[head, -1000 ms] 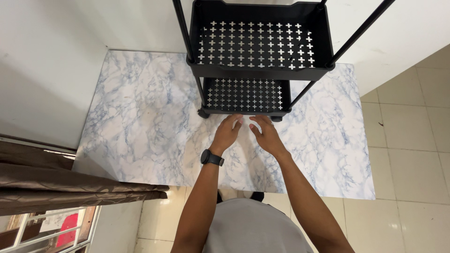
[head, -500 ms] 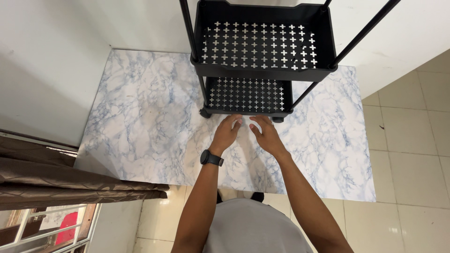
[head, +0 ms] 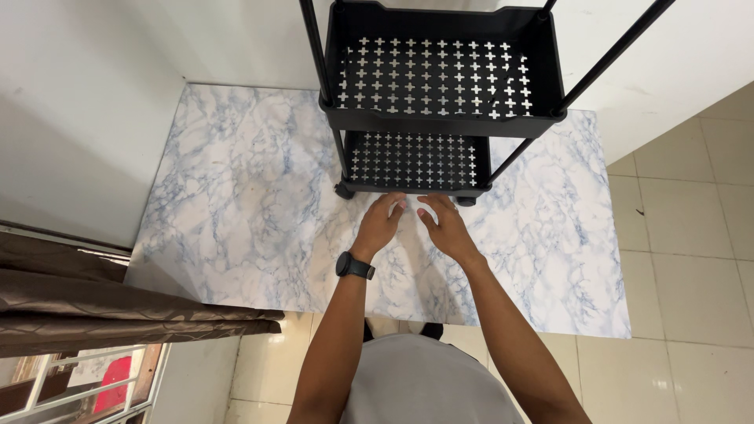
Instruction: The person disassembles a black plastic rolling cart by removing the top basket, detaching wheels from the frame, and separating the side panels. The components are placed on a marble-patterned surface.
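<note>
Marble-print mat (head: 236,204) covers floor by white wall; beige tiles (head: 691,235) to your right, brown curtain (head: 94,302) at left. Black tiered cart (head: 440,71) stands on mat's far half, on small wheels; perforated trays, thin upright poles. Judged light, stiff, prone to roll and tip; best hold looks like tray rim or poles, low down. Your left hand (head: 378,224) and right hand (head: 448,228): both grips released, fingers spread, empty, fingertips just at lower tray (head: 416,161) front edge; contact unclear. Black watch (head: 355,265) on left wrist.
</note>
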